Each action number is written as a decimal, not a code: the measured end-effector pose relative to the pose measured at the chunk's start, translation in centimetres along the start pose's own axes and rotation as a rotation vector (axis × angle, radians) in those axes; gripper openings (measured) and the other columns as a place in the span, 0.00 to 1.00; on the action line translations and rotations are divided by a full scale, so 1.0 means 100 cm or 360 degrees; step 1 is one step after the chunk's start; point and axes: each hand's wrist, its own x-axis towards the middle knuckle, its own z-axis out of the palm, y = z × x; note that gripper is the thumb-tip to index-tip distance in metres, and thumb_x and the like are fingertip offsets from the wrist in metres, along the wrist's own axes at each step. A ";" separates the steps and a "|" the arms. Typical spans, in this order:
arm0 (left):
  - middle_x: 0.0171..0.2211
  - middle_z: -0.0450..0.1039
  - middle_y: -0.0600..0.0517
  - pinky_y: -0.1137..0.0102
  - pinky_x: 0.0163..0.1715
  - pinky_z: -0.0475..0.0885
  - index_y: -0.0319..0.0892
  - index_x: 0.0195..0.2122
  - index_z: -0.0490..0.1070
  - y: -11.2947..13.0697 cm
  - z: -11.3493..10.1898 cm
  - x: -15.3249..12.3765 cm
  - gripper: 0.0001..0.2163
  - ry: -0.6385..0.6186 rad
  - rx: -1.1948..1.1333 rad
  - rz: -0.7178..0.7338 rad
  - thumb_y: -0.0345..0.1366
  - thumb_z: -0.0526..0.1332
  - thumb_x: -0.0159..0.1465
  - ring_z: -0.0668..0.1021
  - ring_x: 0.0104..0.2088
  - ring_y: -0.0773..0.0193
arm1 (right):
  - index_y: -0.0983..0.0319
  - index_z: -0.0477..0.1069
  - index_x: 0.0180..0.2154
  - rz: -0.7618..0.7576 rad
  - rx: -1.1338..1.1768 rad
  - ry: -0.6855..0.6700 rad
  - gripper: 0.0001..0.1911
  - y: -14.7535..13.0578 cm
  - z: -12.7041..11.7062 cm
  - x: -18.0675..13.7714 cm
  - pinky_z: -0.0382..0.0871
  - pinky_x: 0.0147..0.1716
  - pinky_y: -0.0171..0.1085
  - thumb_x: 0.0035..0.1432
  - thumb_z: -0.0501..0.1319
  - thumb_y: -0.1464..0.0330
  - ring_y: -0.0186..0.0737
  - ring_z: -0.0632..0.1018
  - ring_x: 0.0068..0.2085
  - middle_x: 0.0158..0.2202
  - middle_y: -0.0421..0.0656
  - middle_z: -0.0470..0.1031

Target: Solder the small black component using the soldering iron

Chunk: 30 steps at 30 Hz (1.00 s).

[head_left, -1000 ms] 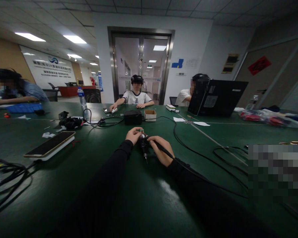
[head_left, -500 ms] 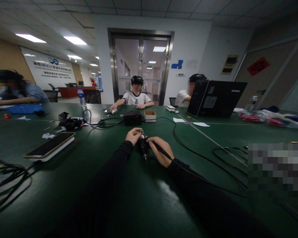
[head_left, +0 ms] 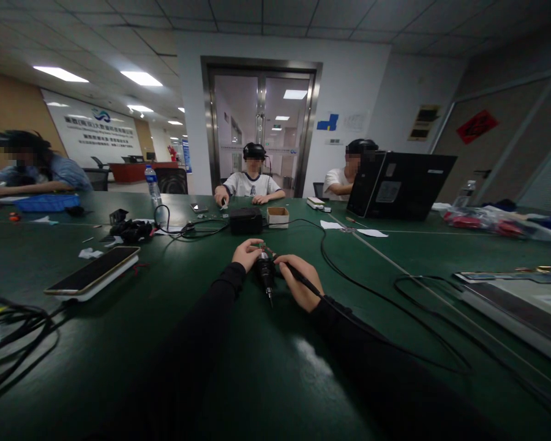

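Both my arms in black sleeves reach over a green table. My right hand is closed around a black corded tool whose thin metal tip points back toward me. My left hand pinches a small part at the tool's far end; the part is too small to make out. A black cable runs from the tool off to the right.
A phone on a white block lies at left, with tangled cables nearer. A black box and small cardboard box sit ahead. An open laptop stands right. A flat tray lies far right. Three people sit around the table.
My hands and the tool stay almost still. The person opposite has drawn a hand nearer to the body. The view has shifted slightly.
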 end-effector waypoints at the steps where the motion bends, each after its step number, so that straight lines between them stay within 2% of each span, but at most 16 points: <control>1: 0.28 0.76 0.51 0.71 0.31 0.71 0.40 0.39 0.73 0.001 0.000 -0.001 0.13 -0.0003 -0.0002 -0.0005 0.28 0.63 0.50 0.76 0.29 0.64 | 0.57 0.72 0.37 0.0002 0.0007 0.0006 0.10 0.000 0.000 0.000 0.67 0.44 0.37 0.61 0.52 0.68 0.39 0.76 0.41 0.39 0.41 0.76; 6: 0.28 0.77 0.50 0.72 0.30 0.71 0.40 0.39 0.73 0.004 0.001 -0.003 0.13 -0.0002 -0.0009 -0.0029 0.28 0.62 0.51 0.77 0.29 0.64 | 0.57 0.72 0.36 -0.0001 0.0048 0.0049 0.10 -0.001 0.000 0.000 0.67 0.44 0.36 0.61 0.52 0.69 0.38 0.76 0.41 0.39 0.40 0.77; 24: 0.29 0.76 0.51 0.73 0.29 0.71 0.40 0.39 0.73 -0.001 0.001 0.000 0.15 -0.0030 -0.0057 -0.0008 0.30 0.62 0.49 0.77 0.30 0.65 | 0.58 0.73 0.36 -0.0001 0.0025 -0.0010 0.10 -0.001 0.000 -0.001 0.67 0.43 0.36 0.61 0.52 0.68 0.38 0.76 0.41 0.39 0.40 0.77; 30: 0.28 0.77 0.50 0.75 0.26 0.69 0.39 0.40 0.73 -0.005 0.001 0.004 0.15 -0.0013 -0.0023 -0.0044 0.30 0.61 0.50 0.77 0.28 0.66 | 0.58 0.73 0.35 0.0010 0.0017 0.0061 0.10 0.000 0.000 0.000 0.67 0.43 0.36 0.60 0.53 0.69 0.38 0.76 0.40 0.38 0.40 0.77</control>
